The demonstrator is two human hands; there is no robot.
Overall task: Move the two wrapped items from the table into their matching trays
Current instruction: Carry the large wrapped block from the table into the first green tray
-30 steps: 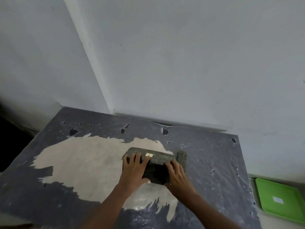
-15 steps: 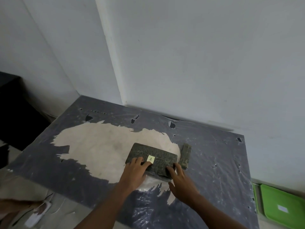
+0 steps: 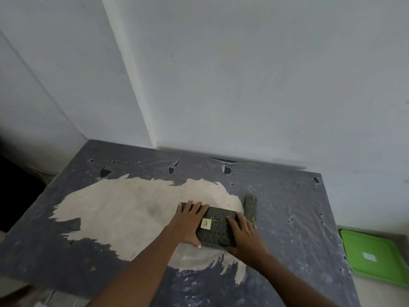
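A large dark-green wrapped block (image 3: 218,229) with a yellow label marked "A" lies on the worn table (image 3: 287,218). My left hand (image 3: 189,222) clasps its left end, fingers over the top and thumb at the near edge. My right hand (image 3: 243,235) grips its right end. A small, narrow wrapped item (image 3: 250,207) in the same dark green lies just to the right of the block, close to my right fingers. A green tray (image 3: 376,258) with a white label sits low at the far right, beyond the table's edge.
White walls meet in a corner right behind the table. The table's dark cover is torn, with a big pale patch (image 3: 132,213) in the middle. A dark area (image 3: 15,191) lies off the left edge.
The view has shifted, so the table sits lower and farther right. Both hands have closed further around the ends of the large block, whose "A" label now faces up between them.
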